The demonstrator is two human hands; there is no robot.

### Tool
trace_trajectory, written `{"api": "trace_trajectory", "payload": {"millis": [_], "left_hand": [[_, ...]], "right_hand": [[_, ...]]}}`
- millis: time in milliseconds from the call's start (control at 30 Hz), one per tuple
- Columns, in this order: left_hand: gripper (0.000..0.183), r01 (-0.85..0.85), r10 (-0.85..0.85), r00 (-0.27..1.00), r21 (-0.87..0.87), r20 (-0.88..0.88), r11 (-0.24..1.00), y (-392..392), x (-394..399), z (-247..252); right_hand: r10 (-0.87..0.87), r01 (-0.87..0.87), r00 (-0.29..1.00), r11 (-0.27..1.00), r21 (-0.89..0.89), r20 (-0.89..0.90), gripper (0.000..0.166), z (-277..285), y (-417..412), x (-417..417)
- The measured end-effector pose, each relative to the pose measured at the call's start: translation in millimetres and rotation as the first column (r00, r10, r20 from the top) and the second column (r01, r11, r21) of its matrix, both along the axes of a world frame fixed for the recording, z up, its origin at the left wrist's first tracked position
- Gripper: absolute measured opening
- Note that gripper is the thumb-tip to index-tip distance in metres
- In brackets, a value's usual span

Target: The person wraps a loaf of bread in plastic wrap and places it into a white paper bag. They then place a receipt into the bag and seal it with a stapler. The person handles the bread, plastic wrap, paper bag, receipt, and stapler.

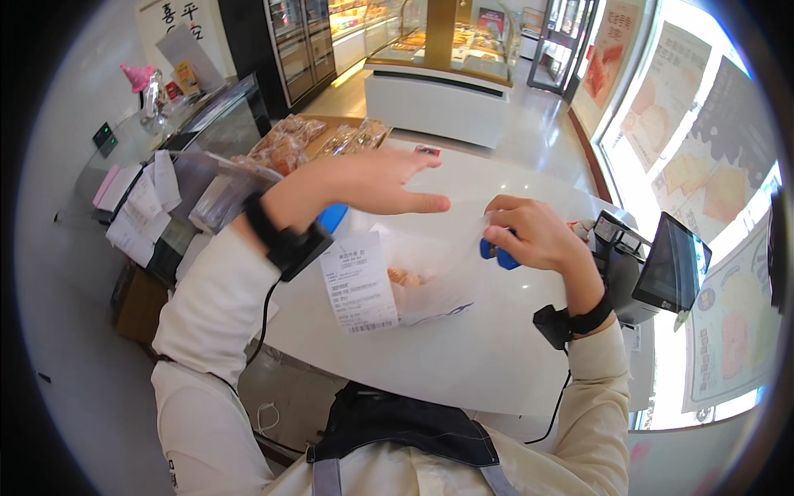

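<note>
My left hand (391,183) hangs over the counter with thumb and fingers apart, holding nothing. To its right, my right hand (527,232) is closed around a small blue tool with a metal part (507,257); the fingers hide most of it, so its kind is unclear. The upper edge of a translucent plastic bag (453,273) reaches up to these fingertips, and I cannot tell whether they pinch it. Inside the bag shows a brownish baked item (406,277). A long printed paper receipt (360,285) lies against the bag's left side.
The white counter (459,372) curves around in front of me. At its far left, wrapped breads fill a tray (356,118). A blue object (333,217) lies partly under my left forearm. Right stands a screen terminal (673,263); left hang paper slips (139,217). Beyond is a bakery display case (437,105).
</note>
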State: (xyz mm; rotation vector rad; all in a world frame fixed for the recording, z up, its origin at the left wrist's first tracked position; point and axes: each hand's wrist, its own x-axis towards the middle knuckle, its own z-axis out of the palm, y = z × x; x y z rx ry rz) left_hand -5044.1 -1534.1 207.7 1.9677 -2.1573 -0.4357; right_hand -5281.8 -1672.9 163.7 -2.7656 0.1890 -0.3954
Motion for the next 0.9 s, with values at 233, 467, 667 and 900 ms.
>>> {"api": "trace_trajectory", "payload": {"millis": [233, 467, 667, 900], "left_hand": [[0.118, 0.233, -0.198, 0.973, 0.471, -0.122, 0.851, -57.1, 1.1, -31.4], [0.077, 0.101, -0.075, 0.992, 0.300, -0.097, 0.949, -34.5, -30.1, -32.1], [0.057, 0.077, -0.072, 0.995, 0.071, -0.071, 0.994, -3.8, -57.4, -20.7], [0.048, 0.047, -0.050, 0.996, -0.043, -0.075, 0.998, -6.5, -54.5, -33.3]], "right_hand": [[0.029, 0.009, 0.969, 0.988, -0.152, 0.245, 0.038, -3.3, -3.1, -19.2], [-0.054, 0.141, 0.914, 0.972, -0.190, 0.403, 0.022, -20.6, -3.4, -30.8], [-0.044, 0.151, 0.897, 0.965, -0.212, 0.439, 0.017, -21.0, -2.2, -34.2], [0.034, 0.122, 0.880, 0.948, -0.295, 0.473, 0.015, -14.5, 15.4, -42.9]]}}
